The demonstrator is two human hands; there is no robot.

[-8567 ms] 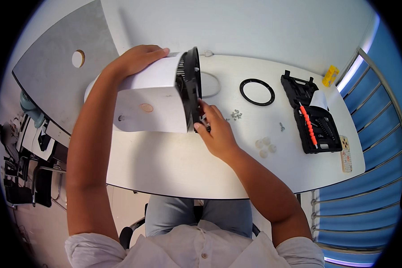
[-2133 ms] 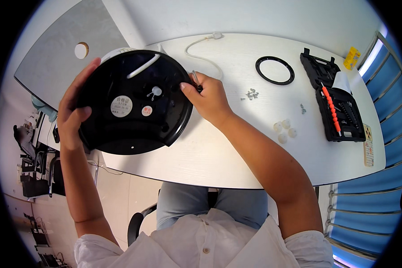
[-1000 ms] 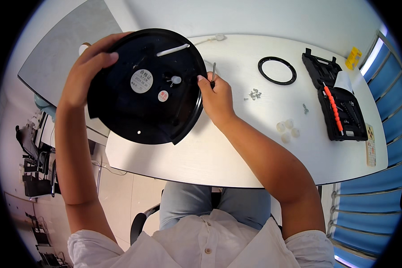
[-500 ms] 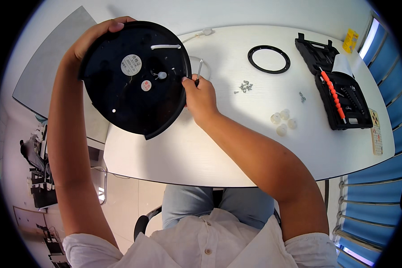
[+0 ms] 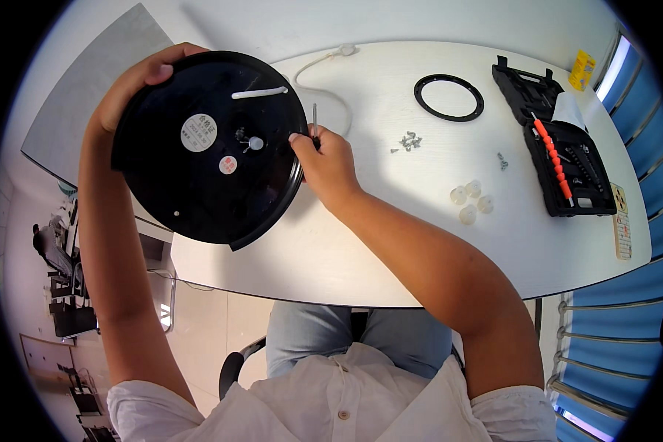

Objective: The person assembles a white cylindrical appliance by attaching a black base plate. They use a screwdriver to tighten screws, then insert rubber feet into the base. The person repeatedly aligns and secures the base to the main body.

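Observation:
Held up off the table is a round black base [image 5: 221,195] with a raised rim, a gap in that rim at lower left, two round stickers, a white strip and a small white knob-like part [image 5: 255,143]. My left hand [image 5: 141,79] grips its upper left edge, thumb on the face and the other fingers behind. At the right edge my right hand [image 5: 330,166] is closed, thumb pressed to the rim. A thin screwdriver [image 5: 315,116] also sits in that hand, its metal shaft pointing away from me and its handle mostly hidden.
Right of my hands lie a black ring [image 5: 449,116], loose screws [image 5: 411,141], a smaller screw pile [image 5: 502,160] and several translucent round pieces [image 5: 473,201]. Farther right are an open black tool case [image 5: 578,202] with an orange flexible shaft [image 5: 552,158], and a remote [image 5: 622,225]. A white cable [image 5: 313,90] runs behind.
The black base has shifted left and a little toward me, and its tilt has changed. Both hands have moved with it, keeping their hold; the screwdriver remains in my right hand.

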